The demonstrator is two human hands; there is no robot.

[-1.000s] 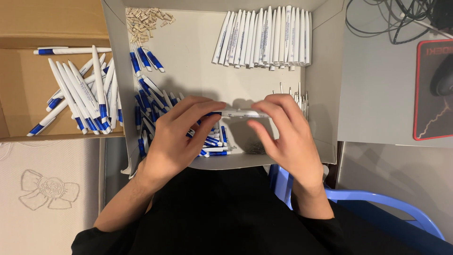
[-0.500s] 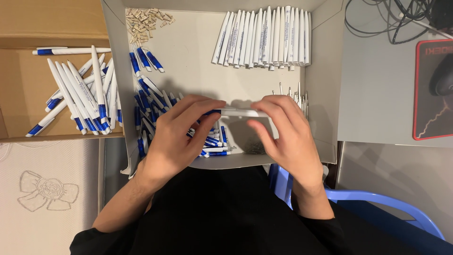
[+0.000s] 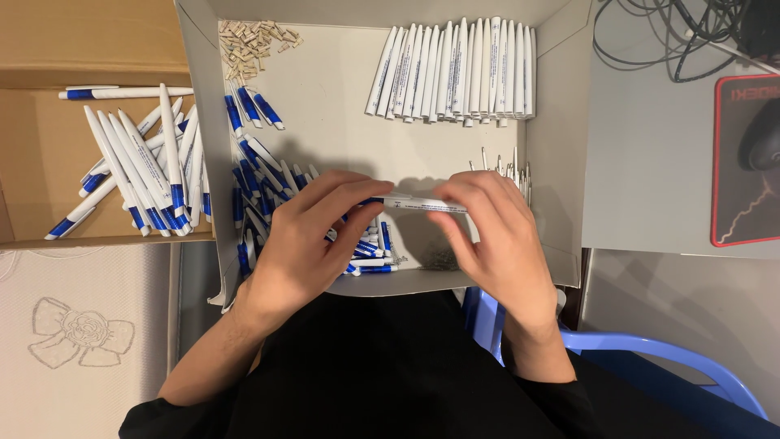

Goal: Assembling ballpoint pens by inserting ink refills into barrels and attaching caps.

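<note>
Both hands hold one white pen (image 3: 422, 203) level above the front of a shallow grey cardboard tray (image 3: 561, 146). My left hand (image 3: 313, 240) grips its blue-ended left part; my right hand (image 3: 496, 236) pinches the white barrel. Under my left hand lies a heap of blue-and-white pen parts (image 3: 260, 187). A row of white barrels (image 3: 455, 73) lies at the tray's back right. Thin refills (image 3: 508, 167) stand just beyond my right hand.
A pile of small tan pieces (image 3: 256, 41) sits at the tray's back left. A brown box (image 3: 49, 162) on the left holds finished blue-and-white pens (image 3: 138, 167). A red-edged mouse mat (image 3: 743, 162), cables (image 3: 674, 36) and a blue chair (image 3: 650, 358) are to the right.
</note>
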